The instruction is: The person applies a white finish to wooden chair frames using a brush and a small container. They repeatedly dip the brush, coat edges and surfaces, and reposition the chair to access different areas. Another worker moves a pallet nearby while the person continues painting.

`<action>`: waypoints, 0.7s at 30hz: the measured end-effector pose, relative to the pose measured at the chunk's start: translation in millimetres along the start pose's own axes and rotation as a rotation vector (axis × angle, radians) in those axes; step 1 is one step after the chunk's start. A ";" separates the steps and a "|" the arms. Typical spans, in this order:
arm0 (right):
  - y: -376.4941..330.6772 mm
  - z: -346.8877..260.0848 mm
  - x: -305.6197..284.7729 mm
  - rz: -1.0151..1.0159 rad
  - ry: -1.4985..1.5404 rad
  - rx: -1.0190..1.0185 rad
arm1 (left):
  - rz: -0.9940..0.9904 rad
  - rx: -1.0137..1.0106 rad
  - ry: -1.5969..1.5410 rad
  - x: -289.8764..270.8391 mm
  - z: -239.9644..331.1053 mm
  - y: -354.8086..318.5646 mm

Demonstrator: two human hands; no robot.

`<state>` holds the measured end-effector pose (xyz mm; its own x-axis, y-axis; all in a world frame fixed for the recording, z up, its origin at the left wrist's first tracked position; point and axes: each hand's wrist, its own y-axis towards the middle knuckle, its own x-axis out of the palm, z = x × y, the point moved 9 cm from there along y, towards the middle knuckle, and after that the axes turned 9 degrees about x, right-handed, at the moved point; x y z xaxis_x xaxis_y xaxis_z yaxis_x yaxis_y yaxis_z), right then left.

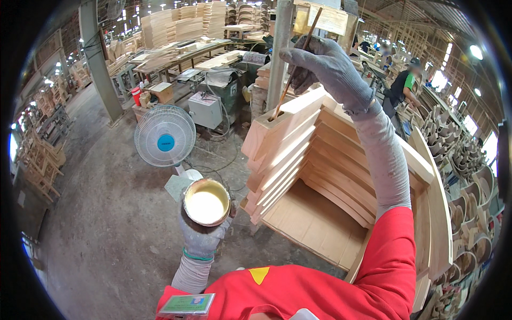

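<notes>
My left hand point(198, 239), in a grey glove, is wrapped round a round pot point(226, 198) of creamy, pale-yellow liquid point(206, 207). Raised above a stack of curved wooden pieces point(341, 140), my gloved right hand point(332, 65) pinches a thin brown stick point(286, 92). The stick slants down to the left, and its lower tip is at a slot point(273, 118) in the end of the topmost piece. Whether that tip carries bristles is too small to tell. The stacked pieces rest on a flat wooden board point(314, 224).
A standing fan point(165, 136) stands left of the stack, near a grey metal box point(206, 111) and trailing cables. Behind rises a metal post point(278, 58). Piles of boards point(184, 25) fill the back. At right, another person point(404, 85) works near curved wooden parts point(472, 213).
</notes>
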<state>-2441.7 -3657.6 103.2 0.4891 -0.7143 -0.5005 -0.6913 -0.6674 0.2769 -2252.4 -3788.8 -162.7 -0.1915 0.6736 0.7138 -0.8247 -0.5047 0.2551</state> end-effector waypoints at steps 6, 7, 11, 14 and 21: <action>-2.6 2.8 12.7 -0.029 0.022 0.015 | -0.029 0.062 0.102 -1.1 3.9 1.8; -2.3 3.7 17.2 -0.040 0.026 0.025 | -0.034 0.090 0.170 -1.7 4.9 1.2; -0.9 15.4 22.9 -0.131 0.018 0.033 | 0.008 -0.022 -0.132 -0.7 -2.3 3.4; 2.4 13.3 2.5 -0.130 -0.083 0.003 | -0.017 0.041 0.057 -3.3 -0.2 1.7; 10.4 5.3 30.7 -0.375 0.007 -0.024 | 0.027 0.085 0.106 -0.3 9.1 2.3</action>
<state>-2436.7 -3685.4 86.4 0.7097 -0.4203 -0.5655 -0.4506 -0.8877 0.0943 -2249.5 -3795.1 -156.4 -0.2715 0.7101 0.6496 -0.7714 -0.5642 0.2943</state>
